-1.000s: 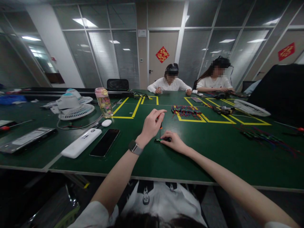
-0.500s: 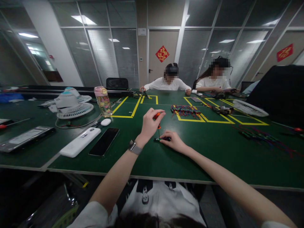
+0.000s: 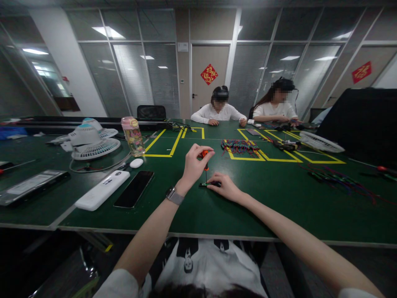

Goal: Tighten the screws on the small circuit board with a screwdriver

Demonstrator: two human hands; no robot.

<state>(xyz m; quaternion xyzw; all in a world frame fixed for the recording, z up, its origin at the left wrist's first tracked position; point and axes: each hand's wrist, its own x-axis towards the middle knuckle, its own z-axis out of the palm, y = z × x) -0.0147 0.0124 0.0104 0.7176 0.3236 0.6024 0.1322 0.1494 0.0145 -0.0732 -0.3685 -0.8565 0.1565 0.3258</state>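
Observation:
My left hand (image 3: 196, 162) grips the orange-and-black handle of a screwdriver (image 3: 206, 155), which stands upright with its shaft pointing down. The shaft's tip meets a small dark circuit board (image 3: 203, 185) with some green on it, lying flat on the green table. My right hand (image 3: 226, 186) rests low on the table, its fingers closed on the board's right part and covering much of it. Whether the tip sits in a screw is too small to tell.
Left of my hands lie a black phone (image 3: 134, 189), a white power bank (image 3: 103, 190) and a white round case (image 3: 136, 163). Farther off stand a bottle (image 3: 133, 136) and a fan (image 3: 95, 142). Wired boards (image 3: 240, 148) lie ahead. Two people sit across the table (image 3: 173, 215).
The view has shifted slightly. My hands keep their places on the screwdriver and the board, the left fingers turned a little around the handle. A person opposite has lowered one hand to the table.

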